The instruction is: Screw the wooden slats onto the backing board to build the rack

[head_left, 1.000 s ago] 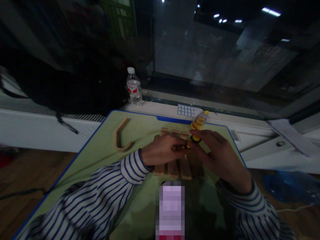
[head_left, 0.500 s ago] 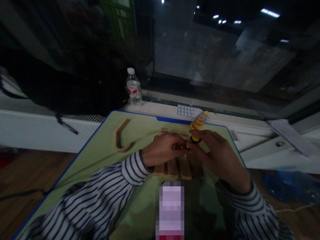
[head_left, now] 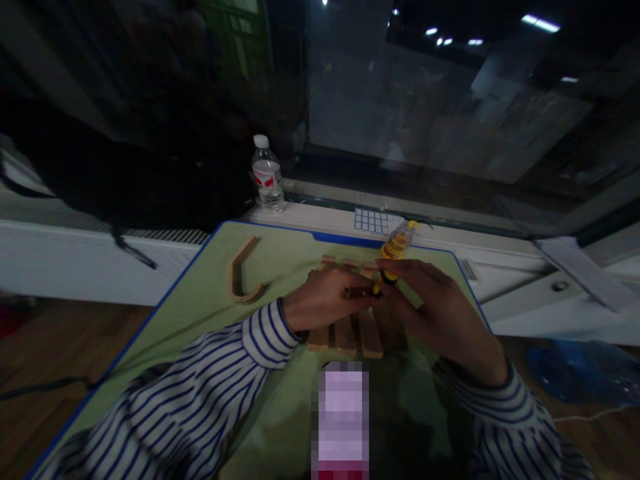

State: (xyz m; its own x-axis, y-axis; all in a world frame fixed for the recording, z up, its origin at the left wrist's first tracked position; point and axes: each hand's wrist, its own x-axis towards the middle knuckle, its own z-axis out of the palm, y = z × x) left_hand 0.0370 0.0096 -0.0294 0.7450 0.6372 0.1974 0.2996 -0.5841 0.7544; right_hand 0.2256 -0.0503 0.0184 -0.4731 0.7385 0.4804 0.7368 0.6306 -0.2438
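My right hand (head_left: 440, 310) is closed around a short yellow-and-black screwdriver (head_left: 389, 277), gripped between thumb and fingers. Its far end points left, close to the fingertips of my left hand (head_left: 327, 297). Those fingers are pinched together above a slatted wooden piece (head_left: 370, 333); what lies between them is hidden. Pale parallel slats show under and in front of my left hand, with a darker wooden part at their right. Beyond my right hand, a clear bottle with a yellow cap and label (head_left: 397, 241) leans at a slant.
A hook-shaped wooden piece (head_left: 234, 277) lies on the green, blue-edged table (head_left: 200, 280) at left. On the sill stand a water bottle (head_left: 269, 177) and a blue-and-white label sheet (head_left: 371, 220). A black bag (head_left: 125, 173) rests at left, papers (head_left: 580, 267) at right.
My right hand and the screwdriver have shifted very slightly, with the fingers a little differently placed on the handle. My left hand stays nearly where it was.
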